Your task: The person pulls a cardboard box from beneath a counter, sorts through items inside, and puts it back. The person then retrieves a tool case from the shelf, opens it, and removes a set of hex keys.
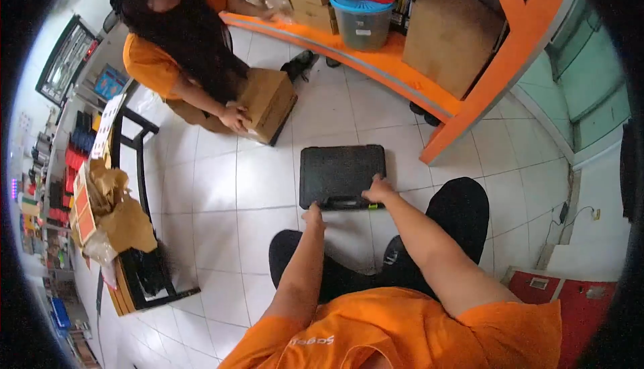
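A black hard-shell carrying case (342, 170) lies flat on the tiled floor in front of me, its lid down and its handle (341, 202) facing me. My left hand (313, 215) is closed at the near left corner of the case. At the near right part of its edge, my right hand (378, 190) grips the case with the fingers bent. Just below that hand a small yellow-green latch (373, 206) shows. The fingertips of both hands are partly hidden.
Ahead on the left, a crouching person (178, 54) in an orange shirt rests a hand on a cardboard box (268, 104). An orange shelf (429, 90) holds a blue-lidded bucket (363, 23) and boxes. Left stands a black-framed rack with brown paper (124, 218); red cabinet (577, 308) lower right.
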The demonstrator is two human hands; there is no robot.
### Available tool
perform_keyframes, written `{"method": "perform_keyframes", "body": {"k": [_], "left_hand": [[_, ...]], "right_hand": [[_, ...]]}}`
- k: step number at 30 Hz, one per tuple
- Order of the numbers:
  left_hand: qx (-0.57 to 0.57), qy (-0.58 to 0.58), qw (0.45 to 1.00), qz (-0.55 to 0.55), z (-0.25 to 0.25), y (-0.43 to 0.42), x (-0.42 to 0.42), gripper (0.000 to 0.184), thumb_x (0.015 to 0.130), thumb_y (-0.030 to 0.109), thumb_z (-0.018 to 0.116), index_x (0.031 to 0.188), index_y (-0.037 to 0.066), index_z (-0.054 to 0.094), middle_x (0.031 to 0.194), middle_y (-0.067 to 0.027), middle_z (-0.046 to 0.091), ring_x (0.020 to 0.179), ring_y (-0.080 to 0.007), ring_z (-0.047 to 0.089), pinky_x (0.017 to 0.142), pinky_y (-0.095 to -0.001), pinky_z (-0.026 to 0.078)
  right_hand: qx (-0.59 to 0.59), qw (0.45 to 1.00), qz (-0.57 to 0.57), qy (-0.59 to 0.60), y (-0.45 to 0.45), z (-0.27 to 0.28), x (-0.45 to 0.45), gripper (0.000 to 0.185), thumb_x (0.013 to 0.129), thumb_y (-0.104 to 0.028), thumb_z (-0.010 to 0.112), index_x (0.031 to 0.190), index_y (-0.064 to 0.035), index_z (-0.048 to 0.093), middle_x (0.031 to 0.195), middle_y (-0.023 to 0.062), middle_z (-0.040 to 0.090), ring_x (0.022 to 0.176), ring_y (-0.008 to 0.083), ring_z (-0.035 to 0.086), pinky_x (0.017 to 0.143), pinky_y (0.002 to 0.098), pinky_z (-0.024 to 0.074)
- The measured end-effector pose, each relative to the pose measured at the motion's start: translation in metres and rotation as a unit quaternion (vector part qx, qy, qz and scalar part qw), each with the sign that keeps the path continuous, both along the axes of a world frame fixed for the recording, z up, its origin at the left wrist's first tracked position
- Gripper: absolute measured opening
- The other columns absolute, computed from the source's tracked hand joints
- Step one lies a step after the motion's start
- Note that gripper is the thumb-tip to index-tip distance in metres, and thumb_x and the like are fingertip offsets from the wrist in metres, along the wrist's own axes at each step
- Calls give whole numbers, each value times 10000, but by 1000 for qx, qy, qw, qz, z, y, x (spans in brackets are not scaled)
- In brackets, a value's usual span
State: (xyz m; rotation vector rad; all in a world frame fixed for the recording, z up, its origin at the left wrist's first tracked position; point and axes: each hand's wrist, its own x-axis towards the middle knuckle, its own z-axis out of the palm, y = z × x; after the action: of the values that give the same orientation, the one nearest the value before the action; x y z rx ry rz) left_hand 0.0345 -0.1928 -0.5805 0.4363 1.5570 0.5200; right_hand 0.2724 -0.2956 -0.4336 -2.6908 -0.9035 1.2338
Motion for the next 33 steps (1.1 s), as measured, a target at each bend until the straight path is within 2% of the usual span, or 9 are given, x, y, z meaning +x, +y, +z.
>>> {"method": "perform_keyframes", "body": {"k": [5,6,9,11,14,19,22,29,33], "left_hand": [[-22,-30,999,-3,8,2,-27,613,975,239,636,1470,-5,369,1196,-173,624,1046,-355,596,753,-525,511],[-16,-189,981,50,0,6,-28,527,1009,246,613,1435,4,418,1215,-182,614,977,-329,593,696,-466,523],[-11,-79,996,36,19,8,-24,401,1033,274,582,1334,14,532,1258,-179,599,922,-289,578,639,-405,509],[32,-74,995,52,27,1,-19,403,1000,356,632,1118,-20,550,904,-134,624,645,-253,549,500,-385,442],[22,-180,983,29,29,-2,-23,455,937,381,723,925,0,476,515,-18,412,391,-194,406,391,-366,344],[53,3,998,-42,60,-8,-10,464,900,288,782,1037,-51,496,641,-81,570,459,-189,486,405,-367,357],[98,-5,987,-124,-49,8,-37,529,886,229,797,1210,-47,483,819,-117,640,554,-188,558,468,-355,428],[108,-78,986,-96,-163,27,-74,662,824,39,741,1389,-3,398,968,-155,650,725,-214,617,568,-337,498],[116,48,992,-10,-11,2,-33,614,820,41,687,1382,4,442,1002,-180,643,794,-248,626,675,-358,505]], "right_hand": [[5,953,-276,123,-36,-97,30,894,826,-446,747,1513,-31,353,1404,209,564,1324,349,523,1110,469,405],[20,938,-311,153,-39,-109,25,896,822,-450,754,1507,-27,360,1390,208,579,1318,341,531,1110,454,408],[110,887,-388,226,-36,-77,2,924,869,-391,752,1557,-81,219,1415,203,523,1323,346,502,1064,510,433],[153,823,-484,255,-45,-74,-7,977,921,-346,718,1606,-142,51,1549,206,377,1387,389,413,1036,651,426],[211,831,-464,222,-48,-108,-9,905,907,-230,744,1557,-207,115,1476,156,439,1313,342,467,972,586,482],[275,829,-455,173,-56,-160,-6,650,900,-190,750,1376,-191,307,1234,83,544,936,238,579,625,419,497],[316,846,-414,114,-60,-219,-1,654,890,-172,759,1364,-193,310,1157,81,570,855,217,585,549,384,477],[248,878,-402,78,-51,-191,-5,854,822,-125,738,1502,-3,236,1444,241,459,1309,385,482,1079,448,391],[241,846,-473,50,-29,-141,-15,977,792,-254,737,1530,68,184,1519,274,391,1372,453,419,1163,450,336]]}}
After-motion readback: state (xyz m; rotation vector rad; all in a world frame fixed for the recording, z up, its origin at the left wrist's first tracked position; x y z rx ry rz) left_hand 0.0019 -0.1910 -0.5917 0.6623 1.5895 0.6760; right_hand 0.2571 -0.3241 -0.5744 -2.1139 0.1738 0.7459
